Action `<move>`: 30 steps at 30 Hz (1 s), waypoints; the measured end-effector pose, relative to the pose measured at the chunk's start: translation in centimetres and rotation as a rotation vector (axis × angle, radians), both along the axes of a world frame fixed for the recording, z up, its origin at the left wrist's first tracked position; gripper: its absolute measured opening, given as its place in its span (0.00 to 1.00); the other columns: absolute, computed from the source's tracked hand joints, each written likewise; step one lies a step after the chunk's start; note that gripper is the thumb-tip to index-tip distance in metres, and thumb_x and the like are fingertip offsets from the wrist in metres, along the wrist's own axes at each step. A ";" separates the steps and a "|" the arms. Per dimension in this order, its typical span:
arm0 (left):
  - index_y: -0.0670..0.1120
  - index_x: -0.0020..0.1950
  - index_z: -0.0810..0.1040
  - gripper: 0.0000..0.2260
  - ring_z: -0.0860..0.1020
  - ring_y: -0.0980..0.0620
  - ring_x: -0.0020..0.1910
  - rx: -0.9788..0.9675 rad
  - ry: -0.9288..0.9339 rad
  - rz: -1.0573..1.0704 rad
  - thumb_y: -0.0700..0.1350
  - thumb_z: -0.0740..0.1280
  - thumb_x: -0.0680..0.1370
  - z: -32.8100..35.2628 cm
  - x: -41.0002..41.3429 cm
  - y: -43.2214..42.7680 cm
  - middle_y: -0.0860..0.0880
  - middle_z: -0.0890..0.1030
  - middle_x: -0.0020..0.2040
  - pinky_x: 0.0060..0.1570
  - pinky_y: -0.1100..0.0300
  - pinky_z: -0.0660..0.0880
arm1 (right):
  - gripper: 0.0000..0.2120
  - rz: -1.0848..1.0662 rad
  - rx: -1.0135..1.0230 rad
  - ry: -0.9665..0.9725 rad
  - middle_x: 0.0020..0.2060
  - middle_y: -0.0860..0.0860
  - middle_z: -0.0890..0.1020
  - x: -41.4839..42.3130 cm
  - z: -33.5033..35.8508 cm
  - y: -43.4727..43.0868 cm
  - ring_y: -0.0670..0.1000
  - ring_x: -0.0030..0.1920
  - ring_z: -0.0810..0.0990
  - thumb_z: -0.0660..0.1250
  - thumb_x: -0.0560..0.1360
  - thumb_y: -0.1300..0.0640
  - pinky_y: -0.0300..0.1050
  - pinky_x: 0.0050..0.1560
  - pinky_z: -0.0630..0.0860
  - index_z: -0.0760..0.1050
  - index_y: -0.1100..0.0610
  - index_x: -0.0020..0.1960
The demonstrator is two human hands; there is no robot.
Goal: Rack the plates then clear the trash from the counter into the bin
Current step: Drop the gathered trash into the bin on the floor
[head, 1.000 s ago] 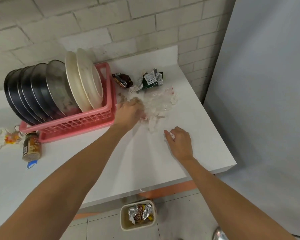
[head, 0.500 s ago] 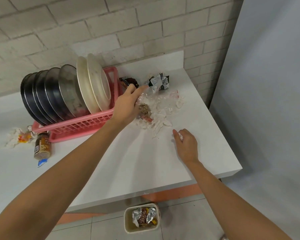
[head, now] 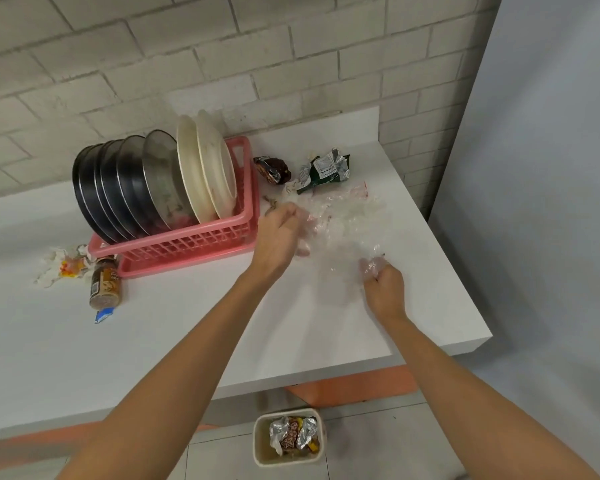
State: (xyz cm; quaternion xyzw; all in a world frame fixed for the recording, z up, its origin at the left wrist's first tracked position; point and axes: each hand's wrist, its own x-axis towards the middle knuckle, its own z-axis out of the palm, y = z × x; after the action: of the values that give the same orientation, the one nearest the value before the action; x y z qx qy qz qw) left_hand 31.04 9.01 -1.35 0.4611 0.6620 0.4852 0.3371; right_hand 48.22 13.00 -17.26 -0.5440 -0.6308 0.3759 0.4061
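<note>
Left hand [head: 278, 237] has pulled back from its reach toward the foil bag and now sits curled at the rack-side edge of the clear plastic film [head: 347, 216]. Right hand [head: 383, 285], resting on the counter 0.5 s ago, now pinches a wad of that film at its fingertips.

Head view, only 1 view:
- Both hands knuckles-up, fingers curled into the film. The left gathers the far-left edge, the right bunches the near-right corner. Palm sides are hidden.
- Film lies spread on the white counter [head: 153, 341] between the 2 hands, right of the pink dish rack [head: 187, 244].
- Handling, judged: very light, limp, slippery and clingy. It will trail and shed bits, so ball it up tight before lifting. Small crumbs seem mixed in and could drop.
- Plates are already racked upright: dark plates [head: 118, 188], then 2 cream plates [head: 205, 174].
- More trash: green foil snack bag [head: 323, 171] and brown wrapper [head: 272, 169] behind the film. Left of the rack lie a crumpled white-and-yellow wrapper [head: 61, 265], a tipped brown jar [head: 105, 285] and a blue scrap [head: 104, 315].
- Bin [head: 290, 436] stands on the floor below the counter's front edge, with foil wrappers already inside.
- In the way: the rack sits just beside the left hand, and the bin opening is small.
</note>
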 end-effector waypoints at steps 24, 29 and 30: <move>0.48 0.48 0.79 0.06 0.80 0.56 0.42 -0.075 -0.263 0.198 0.47 0.63 0.79 -6.7 1.3 -12.5 0.49 0.82 0.44 0.36 0.67 0.73 | 0.25 0.078 -0.429 0.519 0.46 0.50 0.85 -8.8 7.2 -12.0 0.49 0.48 0.84 0.73 0.66 0.34 0.47 0.50 0.80 0.75 0.53 0.49; 0.57 0.61 0.79 0.15 0.79 0.67 0.50 -0.130 -0.471 0.081 0.52 0.54 0.84 -6.1 -0.8 -16.6 0.64 0.83 0.51 0.44 0.66 0.75 | 0.18 0.079 -0.410 0.377 0.52 0.52 0.83 -10.9 6.9 -14.0 0.52 0.54 0.82 0.69 0.73 0.38 0.55 0.60 0.76 0.75 0.50 0.52; 0.59 0.60 0.78 0.14 0.79 0.68 0.50 -0.136 -0.458 0.087 0.52 0.54 0.84 -6.1 -1.2 -17.3 0.65 0.83 0.50 0.44 0.67 0.76 | 0.15 0.081 -0.409 0.345 0.56 0.53 0.82 -11.7 7.0 -14.8 0.52 0.56 0.81 0.68 0.74 0.41 0.54 0.61 0.76 0.74 0.49 0.55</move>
State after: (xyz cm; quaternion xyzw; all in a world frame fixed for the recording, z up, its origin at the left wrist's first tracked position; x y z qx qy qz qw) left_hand 29.88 -8.33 -7.44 0.2864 0.6188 0.5454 0.4874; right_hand 36.50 -1.75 -10.27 -0.5168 -0.4846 0.5986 0.3738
